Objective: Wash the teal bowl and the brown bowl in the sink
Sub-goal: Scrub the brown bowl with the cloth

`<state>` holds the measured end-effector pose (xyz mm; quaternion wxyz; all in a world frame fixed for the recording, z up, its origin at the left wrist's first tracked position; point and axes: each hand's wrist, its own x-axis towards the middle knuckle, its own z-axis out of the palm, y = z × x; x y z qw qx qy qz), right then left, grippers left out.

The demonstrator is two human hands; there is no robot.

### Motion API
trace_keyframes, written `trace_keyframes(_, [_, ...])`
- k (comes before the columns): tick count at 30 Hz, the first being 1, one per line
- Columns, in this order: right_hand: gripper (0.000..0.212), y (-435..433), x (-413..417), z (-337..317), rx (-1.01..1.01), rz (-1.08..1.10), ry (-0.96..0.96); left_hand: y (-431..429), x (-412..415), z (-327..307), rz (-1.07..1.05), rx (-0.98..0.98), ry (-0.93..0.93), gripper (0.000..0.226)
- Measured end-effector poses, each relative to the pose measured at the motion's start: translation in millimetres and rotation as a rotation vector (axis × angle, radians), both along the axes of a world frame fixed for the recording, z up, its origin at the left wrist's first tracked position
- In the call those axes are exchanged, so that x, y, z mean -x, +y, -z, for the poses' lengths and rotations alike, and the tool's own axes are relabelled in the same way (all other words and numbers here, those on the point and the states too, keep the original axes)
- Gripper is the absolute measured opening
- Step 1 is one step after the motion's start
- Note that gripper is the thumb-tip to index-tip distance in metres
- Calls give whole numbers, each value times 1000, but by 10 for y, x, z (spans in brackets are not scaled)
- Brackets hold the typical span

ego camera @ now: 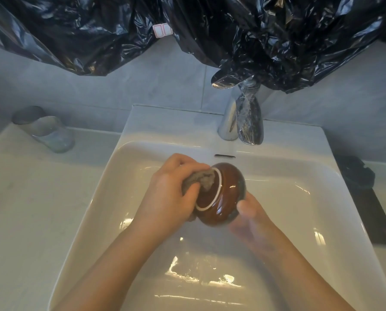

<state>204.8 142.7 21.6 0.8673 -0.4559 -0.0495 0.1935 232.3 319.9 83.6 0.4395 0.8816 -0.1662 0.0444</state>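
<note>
Scrubbing the underside of the brown bowl over the sink.

The brown bowl (221, 195) is held in the air above the middle of the sink (344, 198), turned on its side so its foot ring faces ten o'clock. The left hand (171, 194) has its fingers closed around a grey scrubbing cloth (201, 179) and presses it on the bowl's base. The right hand (252, 218), at the bowl's four o'clock, grips the rim with the thumb on the outside; its other fingers are hidden behind the bowl. Water lies in the basin at six o'clock. The tap (230, 122) stands at twelve o'clock, partly wrapped in black plastic. The teal bowl is not in view. This looks like the scrub step on the brown bowl; next, turning it calls for a firm right-hand hold, since the wet glaze is probably slippery.
</note>
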Motion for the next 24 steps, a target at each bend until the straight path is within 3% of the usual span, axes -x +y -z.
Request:
trace_keyframes(4, [94, -19, 47, 27, 68, 63, 21, -99, -25, -44, -121, 73, 73, 35])
trace_keyframes(9, [92, -80, 13, 20, 11, 134, 12, -41, 92, -61, 148, 101, -6, 31])
trace_keyframes(12, [88, -74, 8, -14, -62, 88, -12, 52, 56, -27, 211, 15, -93, 35])
trace_keyframes(16, [89, 9, 11, -53, -80, 7, -4, 68, -92, -50, 127, -90, -166, 34])
trace_keyframes(19, [103, 41, 11, -85, -37, 23, 27, -3, -95, -93, 87, 22, -165, 36])
trace_keyframes(24, [102, -133, 7, -165, 11, 122, 12, -82, 70, -71, 209, 128, -150, 43])
